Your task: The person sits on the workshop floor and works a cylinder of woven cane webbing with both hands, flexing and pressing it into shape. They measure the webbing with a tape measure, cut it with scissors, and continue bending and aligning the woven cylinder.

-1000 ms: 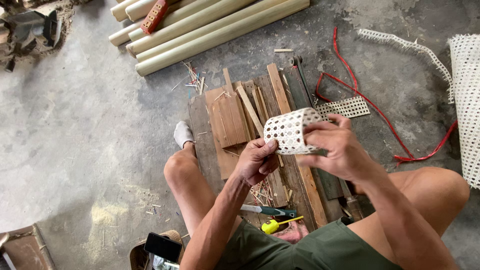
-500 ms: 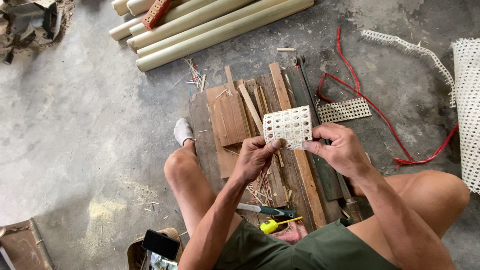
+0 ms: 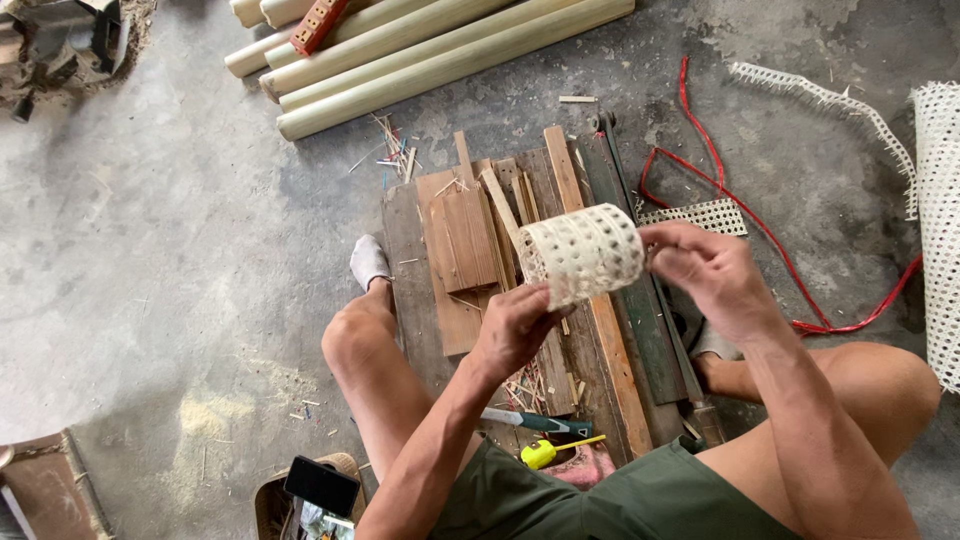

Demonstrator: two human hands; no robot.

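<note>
While both hands grip it, I see the woven cane roll (image 3: 583, 254) held above the wooden boards (image 3: 470, 250), long axis running left to right.

My left hand (image 3: 515, 330) has its fingers clamped on the roll's lower near edge; my right hand (image 3: 705, 275) pinches its right end. Bare concrete floor (image 3: 180, 250) lies open to the left; bamboo poles (image 3: 430, 50) line the far edge, a red cord (image 3: 735, 210) trails right.

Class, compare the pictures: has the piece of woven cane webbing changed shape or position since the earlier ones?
Yes. The woven cane webbing, flat half a second ago, is now curled into a tube over the wooden boards, between both hands.
</note>
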